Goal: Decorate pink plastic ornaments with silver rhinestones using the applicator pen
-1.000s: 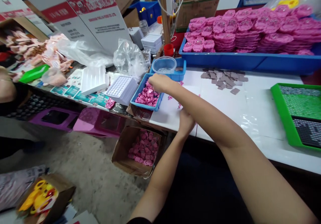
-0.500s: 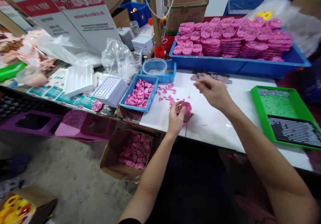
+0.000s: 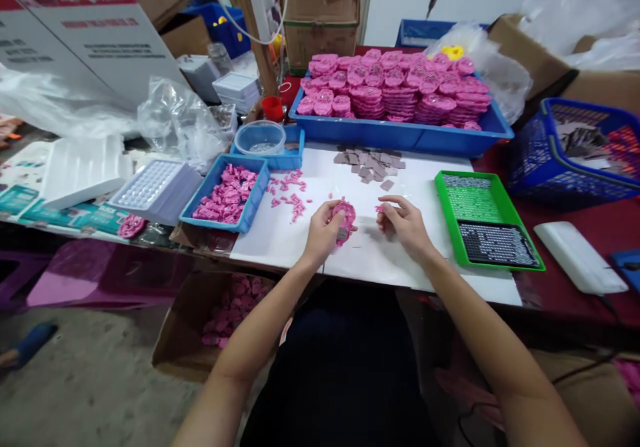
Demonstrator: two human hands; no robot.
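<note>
Left hand [image 3: 323, 232] grips pink casing [image 3: 344, 212], best held steady. Right hand [image 3: 404, 225], at casing's three o'clock, pinches small pink piece [image 3: 379, 209].

Worktop [image 3: 265, 233]: brightly lit; white surface close to overexposed, with little texture visible.
Light source: outside the frame; lit upper faces indicate illumination from above.
Plastic bag [image 3: 175, 123]: scattered glare along the creases.
Left hand [image 3: 324, 232] and right hand [image 3: 404, 223]: evenly lit; finger edges slightly soft.
Cardboard box [image 3: 173, 340]: shaded below the worktop edge; contents dim, detail poor.
Lap [image 3: 345, 367]: near black; folds barely distinguishable.
Printed carton [image 3: 115, 40]: stretched toward the left edge by wide-angle distortion; small print blurred, unreadable.
</note>
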